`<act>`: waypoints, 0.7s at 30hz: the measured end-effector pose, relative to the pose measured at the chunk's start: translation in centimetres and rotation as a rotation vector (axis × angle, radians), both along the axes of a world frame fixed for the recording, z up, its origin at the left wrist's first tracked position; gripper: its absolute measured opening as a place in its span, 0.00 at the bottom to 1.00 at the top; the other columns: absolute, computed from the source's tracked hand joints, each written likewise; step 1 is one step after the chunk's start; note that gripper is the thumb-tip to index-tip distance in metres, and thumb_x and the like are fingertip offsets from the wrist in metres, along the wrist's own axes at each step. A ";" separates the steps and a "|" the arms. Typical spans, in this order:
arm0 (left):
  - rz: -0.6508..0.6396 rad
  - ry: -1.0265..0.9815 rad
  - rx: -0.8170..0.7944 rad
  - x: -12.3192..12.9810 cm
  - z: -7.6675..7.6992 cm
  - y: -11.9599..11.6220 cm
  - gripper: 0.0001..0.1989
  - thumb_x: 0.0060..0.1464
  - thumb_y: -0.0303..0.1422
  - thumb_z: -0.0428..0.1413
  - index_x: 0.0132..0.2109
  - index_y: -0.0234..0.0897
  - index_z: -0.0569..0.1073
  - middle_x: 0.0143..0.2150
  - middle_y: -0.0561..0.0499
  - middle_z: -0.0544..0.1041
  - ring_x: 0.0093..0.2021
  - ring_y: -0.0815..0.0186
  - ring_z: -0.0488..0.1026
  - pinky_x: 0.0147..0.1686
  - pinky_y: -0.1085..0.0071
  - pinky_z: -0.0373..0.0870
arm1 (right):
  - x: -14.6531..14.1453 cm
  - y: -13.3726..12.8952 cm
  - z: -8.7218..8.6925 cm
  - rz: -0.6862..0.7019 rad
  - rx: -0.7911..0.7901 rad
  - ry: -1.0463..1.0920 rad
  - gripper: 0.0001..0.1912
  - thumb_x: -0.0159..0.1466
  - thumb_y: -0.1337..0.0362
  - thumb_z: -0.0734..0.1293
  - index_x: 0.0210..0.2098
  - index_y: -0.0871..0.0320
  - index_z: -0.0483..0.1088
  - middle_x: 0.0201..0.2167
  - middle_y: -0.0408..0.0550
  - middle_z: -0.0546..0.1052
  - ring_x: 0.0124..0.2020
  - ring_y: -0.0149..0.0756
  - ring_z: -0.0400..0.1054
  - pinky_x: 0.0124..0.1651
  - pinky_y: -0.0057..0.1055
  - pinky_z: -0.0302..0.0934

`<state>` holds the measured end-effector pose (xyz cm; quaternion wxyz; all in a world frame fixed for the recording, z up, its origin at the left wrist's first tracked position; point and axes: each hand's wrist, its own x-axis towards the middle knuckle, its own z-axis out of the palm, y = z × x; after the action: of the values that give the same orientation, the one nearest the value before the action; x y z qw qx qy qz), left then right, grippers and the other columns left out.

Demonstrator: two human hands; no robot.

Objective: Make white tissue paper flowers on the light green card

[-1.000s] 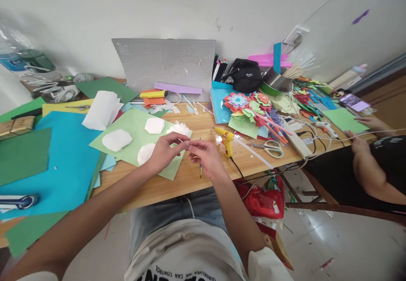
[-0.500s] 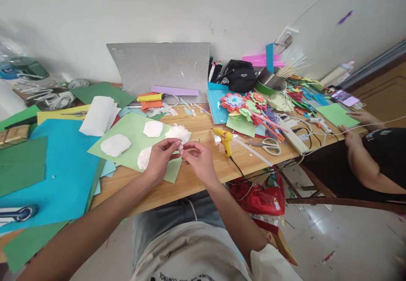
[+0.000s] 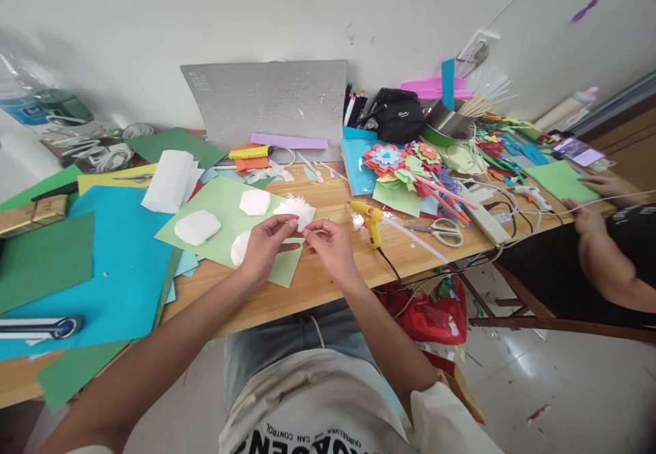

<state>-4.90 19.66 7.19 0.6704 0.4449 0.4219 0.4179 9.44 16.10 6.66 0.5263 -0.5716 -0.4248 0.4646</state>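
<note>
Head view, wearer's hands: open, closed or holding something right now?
Left hand: closed in a thumb-and-finger pinch; anything held is too small to tell.
Right hand: also pinched closed, by the left's fingertips; its hold cannot be told.

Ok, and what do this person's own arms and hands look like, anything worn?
The left hand and right hand are bare, with no glove, watch or bracelet visible. Both forearms are uncovered. A loose, off-white short sleeve shows on the right arm, matching the pale, dark-lettered shirt; only a sliver of the left sleeve shows.
</note>
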 end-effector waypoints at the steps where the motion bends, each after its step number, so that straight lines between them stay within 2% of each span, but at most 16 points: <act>1: -0.032 0.020 0.014 -0.1 0.2 0.1 0.23 0.47 0.46 0.65 0.46 0.36 0.76 0.38 0.48 0.79 0.42 0.61 0.76 0.39 0.66 0.76 | 0.3 0.1 0.0 0.019 -0.014 0.019 0.14 0.55 0.52 0.72 0.30 0.56 0.72 0.22 0.42 0.75 0.26 0.33 0.72 0.30 0.28 0.67; 3: -0.080 0.063 0.051 -0.4 0.4 0.2 0.24 0.45 0.44 0.66 0.48 0.37 0.77 0.40 0.47 0.79 0.43 0.60 0.76 0.39 0.66 0.76 | 0.8 0.1 0.2 0.063 -0.034 0.036 0.15 0.53 0.52 0.73 0.29 0.56 0.72 0.23 0.41 0.75 0.26 0.31 0.71 0.29 0.27 0.67; 6: -0.104 0.121 0.105 -0.6 0.4 0.5 0.22 0.45 0.44 0.66 0.45 0.36 0.78 0.40 0.46 0.79 0.41 0.61 0.75 0.37 0.67 0.75 | 1.3 0.1 0.3 0.119 -0.053 0.030 0.16 0.52 0.51 0.74 0.30 0.56 0.72 0.24 0.41 0.74 0.26 0.30 0.71 0.29 0.26 0.66; 11: -0.033 0.107 0.080 -0.6 -0.2 0.7 0.20 0.43 0.45 0.67 0.40 0.37 0.79 0.37 0.49 0.79 0.37 0.65 0.75 0.35 0.71 0.73 | 1.0 -0.3 0.2 0.098 -0.065 0.076 0.17 0.55 0.48 0.71 0.34 0.55 0.73 0.28 0.43 0.76 0.25 0.30 0.71 0.27 0.26 0.66; 15: -0.010 0.058 0.029 -0.6 -0.4 0.6 0.19 0.43 0.43 0.67 0.41 0.38 0.78 0.38 0.50 0.78 0.38 0.67 0.74 0.36 0.73 0.73 | 0.5 -0.3 -0.2 0.090 -0.043 0.042 0.16 0.54 0.50 0.72 0.32 0.56 0.73 0.24 0.42 0.75 0.25 0.31 0.71 0.29 0.27 0.66; 17: -0.043 0.087 0.074 -0.7 -0.1 0.7 0.20 0.44 0.44 0.66 0.43 0.39 0.78 0.39 0.49 0.78 0.39 0.66 0.74 0.35 0.72 0.74 | 0.5 -0.2 -0.2 0.087 -0.014 0.001 0.14 0.56 0.51 0.71 0.32 0.56 0.73 0.24 0.42 0.75 0.26 0.32 0.71 0.30 0.27 0.67; 21: -0.159 0.251 0.261 -1.4 0.9 1.4 0.24 0.48 0.47 0.62 0.48 0.37 0.78 0.39 0.46 0.78 0.39 0.62 0.73 0.31 0.69 0.76 | 1.0 -0.2 0.3 0.109 0.067 -0.156 0.11 0.60 0.53 0.67 0.33 0.55 0.72 0.26 0.43 0.75 0.29 0.34 0.72 0.32 0.29 0.67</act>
<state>-6.26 21.04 8.14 0.5800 0.6084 0.4082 0.3560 10.44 15.91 6.95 0.4844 -0.5640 -0.5105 0.4320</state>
